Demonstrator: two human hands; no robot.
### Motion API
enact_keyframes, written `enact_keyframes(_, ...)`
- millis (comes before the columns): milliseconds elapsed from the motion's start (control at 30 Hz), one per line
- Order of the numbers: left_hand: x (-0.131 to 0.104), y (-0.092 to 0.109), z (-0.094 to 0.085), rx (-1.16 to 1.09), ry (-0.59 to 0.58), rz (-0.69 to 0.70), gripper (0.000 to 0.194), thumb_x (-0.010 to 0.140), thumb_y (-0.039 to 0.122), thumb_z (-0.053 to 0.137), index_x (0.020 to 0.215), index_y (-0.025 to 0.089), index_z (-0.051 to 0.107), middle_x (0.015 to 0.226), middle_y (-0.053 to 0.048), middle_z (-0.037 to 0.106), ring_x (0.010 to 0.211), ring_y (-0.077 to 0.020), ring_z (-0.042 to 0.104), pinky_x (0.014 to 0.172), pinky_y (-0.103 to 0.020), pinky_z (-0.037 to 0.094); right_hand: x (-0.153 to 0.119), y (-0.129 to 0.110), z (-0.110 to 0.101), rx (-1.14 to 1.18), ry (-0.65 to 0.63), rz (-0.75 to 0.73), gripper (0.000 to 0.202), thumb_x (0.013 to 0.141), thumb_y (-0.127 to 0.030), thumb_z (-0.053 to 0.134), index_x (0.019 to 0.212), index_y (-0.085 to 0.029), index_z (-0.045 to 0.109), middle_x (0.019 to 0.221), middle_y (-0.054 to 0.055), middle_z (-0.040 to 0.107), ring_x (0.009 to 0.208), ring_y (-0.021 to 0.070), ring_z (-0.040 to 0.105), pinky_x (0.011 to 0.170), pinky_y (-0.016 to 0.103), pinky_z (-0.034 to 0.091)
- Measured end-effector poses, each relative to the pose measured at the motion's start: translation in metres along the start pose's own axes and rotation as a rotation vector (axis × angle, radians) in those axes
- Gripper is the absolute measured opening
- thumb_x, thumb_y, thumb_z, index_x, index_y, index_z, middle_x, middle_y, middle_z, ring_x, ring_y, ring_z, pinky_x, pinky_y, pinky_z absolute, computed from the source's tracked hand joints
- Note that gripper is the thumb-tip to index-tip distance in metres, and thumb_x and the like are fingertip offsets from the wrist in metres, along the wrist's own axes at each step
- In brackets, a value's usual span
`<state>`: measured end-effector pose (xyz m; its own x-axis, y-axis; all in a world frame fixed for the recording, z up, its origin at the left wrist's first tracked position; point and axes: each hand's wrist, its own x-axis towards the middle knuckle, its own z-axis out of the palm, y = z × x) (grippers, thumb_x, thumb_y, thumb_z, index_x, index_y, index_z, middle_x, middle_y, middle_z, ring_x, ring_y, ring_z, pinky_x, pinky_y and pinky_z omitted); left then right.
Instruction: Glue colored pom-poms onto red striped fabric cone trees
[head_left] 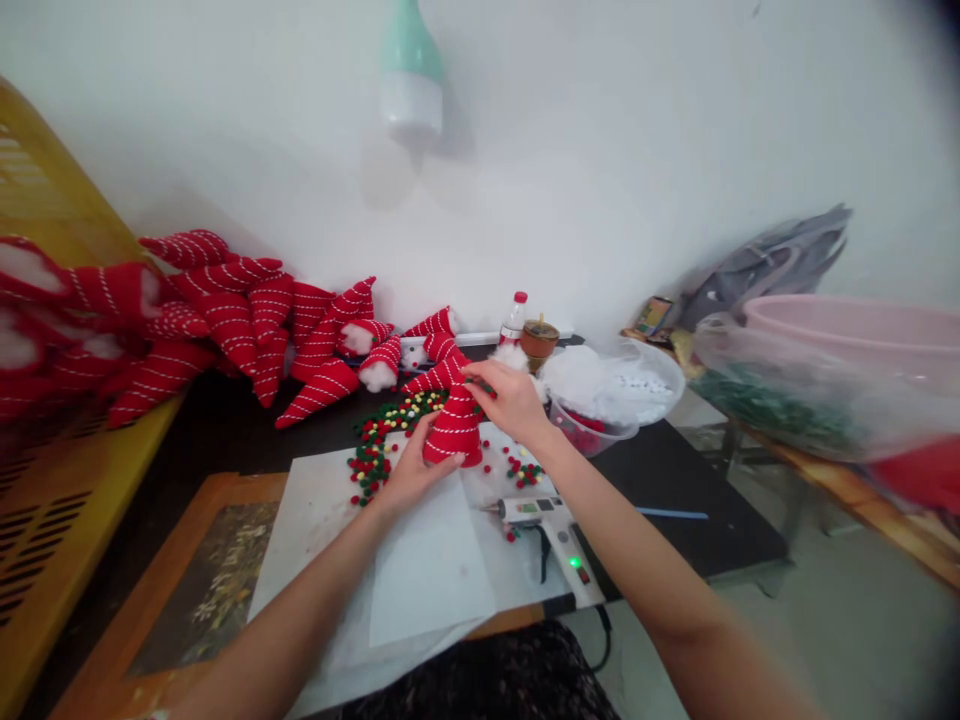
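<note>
Upright over the white paper (427, 580) stands a red cone-shaped stuffed hat (454, 425) with white stitched stripes. My left hand (412, 472) is closed around its lower left side, thumb across the front. At the hat's upper right side, my right hand (514, 402) has its thumb and fingers pinched together; small dark green bits show at the fingertips, but what they hold is unclear. Red, green and yellow pom-poms (371, 450) lie scattered beyond and beside the hat. A white glue gun (551, 530) with a lit green light rests below my right forearm, nozzle pointing left.
A pile of red striped stuffed cones (232, 325) fills the back left, by a yellow crate (112, 480). Behind my right hand stand a bottle (513, 322), a brown pot (538, 345) and a clear tub (589, 432). A pink basin (862, 340) sits far right.
</note>
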<state>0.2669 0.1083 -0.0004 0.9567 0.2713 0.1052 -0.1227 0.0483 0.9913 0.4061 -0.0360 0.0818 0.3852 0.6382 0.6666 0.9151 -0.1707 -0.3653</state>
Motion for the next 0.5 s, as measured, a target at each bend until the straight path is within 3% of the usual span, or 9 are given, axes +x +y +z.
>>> enact_keyframes(333,-0.002,0.006,0.003,0.033,-0.004,0.02,0.084,0.072,0.051,0.086,0.14,0.021,0.047,0.145,-0.016,0.057,0.124,-0.0313,0.065,0.102,-0.041,0.054,-0.004,0.004,-0.004,-0.104,-0.083,-0.027,0.032,0.105,-0.019,0.047,0.129,-0.017,0.068,0.121,0.011,0.076,0.108,0.0223,0.07,0.099,0.034,0.053)
enact_keyframes(433,-0.002,0.004,0.003,0.031,-0.007,0.019,0.085,0.07,0.05,0.087,0.139,0.02,0.047,0.143,-0.016,0.059,0.12,-0.0308,0.066,0.101,-0.04,0.055,-0.006,0.003,-0.007,-0.064,-0.035,-0.046,0.032,0.105,-0.018,0.047,0.129,-0.017,0.067,0.118,0.011,0.076,0.106,0.0215,0.07,0.099,0.033,0.052)
enact_keyframes(500,-0.001,0.003,0.003,0.022,-0.002,0.014,0.086,0.07,0.051,0.086,0.139,0.02,0.047,0.143,-0.016,0.059,0.118,-0.0302,0.067,0.1,-0.04,0.055,-0.007,0.003,-0.011,-0.055,0.063,-0.027,0.032,0.105,-0.019,0.045,0.129,-0.017,0.066,0.122,0.012,0.073,0.107,0.0217,0.069,0.098,0.033,0.053)
